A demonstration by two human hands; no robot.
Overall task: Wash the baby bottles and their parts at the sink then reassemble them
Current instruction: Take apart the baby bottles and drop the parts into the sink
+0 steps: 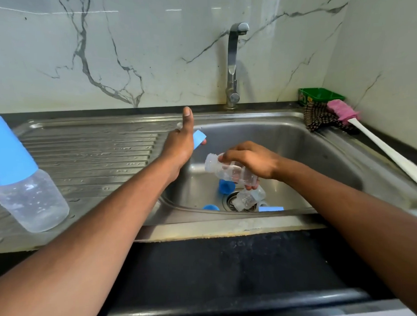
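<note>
— Stainless steel sink (296,140) at centre frame; where are the hands?

— Over the basin. The right hand (250,161) grips a clear, capless baby bottle (229,170), tilted with its threaded neck toward the left. The left hand (181,144), thumb up, holds a blue cap (199,138) at the basin's left rim.

— And the other parts?

— A second clear bottle (250,197) lies on the drain, with blue pieces (226,186) around it. An assembled bottle with a blue cap (21,178) stands on the drainboard, left of frame. A pink-headed bottle brush (377,142) lies on the counter at right.
</note>
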